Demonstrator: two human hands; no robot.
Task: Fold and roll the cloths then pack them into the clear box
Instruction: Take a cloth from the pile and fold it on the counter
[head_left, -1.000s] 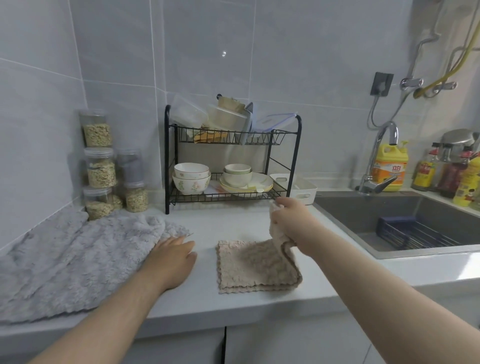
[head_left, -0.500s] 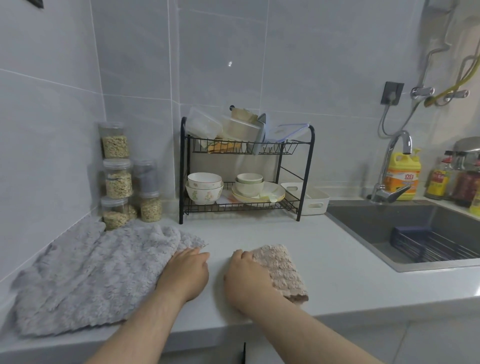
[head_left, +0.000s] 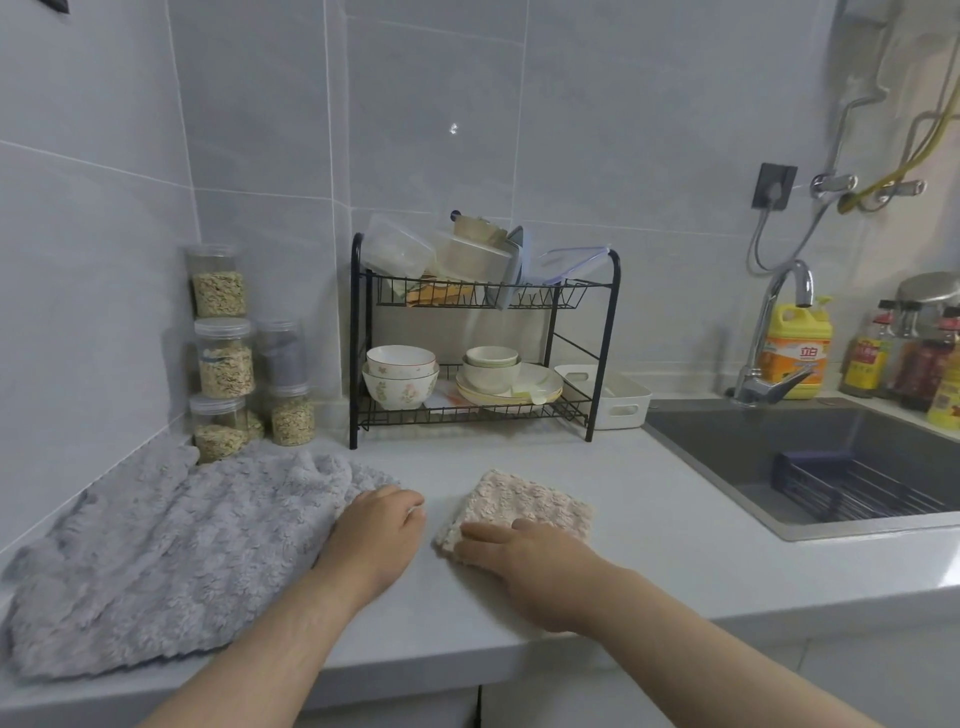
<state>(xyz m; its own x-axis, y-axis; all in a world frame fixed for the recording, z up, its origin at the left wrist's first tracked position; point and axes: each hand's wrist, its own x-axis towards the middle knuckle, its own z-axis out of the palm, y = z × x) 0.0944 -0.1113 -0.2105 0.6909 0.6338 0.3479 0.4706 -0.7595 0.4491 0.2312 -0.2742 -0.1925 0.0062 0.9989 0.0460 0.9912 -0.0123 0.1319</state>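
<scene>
Bare counter (head_left: 649, 499) right of beige cloth (head_left: 524, 501); dish rack (head_left: 483, 358) probably blocks behind.

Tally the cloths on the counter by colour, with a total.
grey cloth: 1
beige cloth: 1
Total: 2

Grey bench (head_left: 649, 519): grey towel (head_left: 171, 545) left, folded beige cloth (head_left: 524, 501) centre, jars (head_left: 223, 364), dish rack (head_left: 467, 299), white tray (head_left: 621, 400) at back.
</scene>
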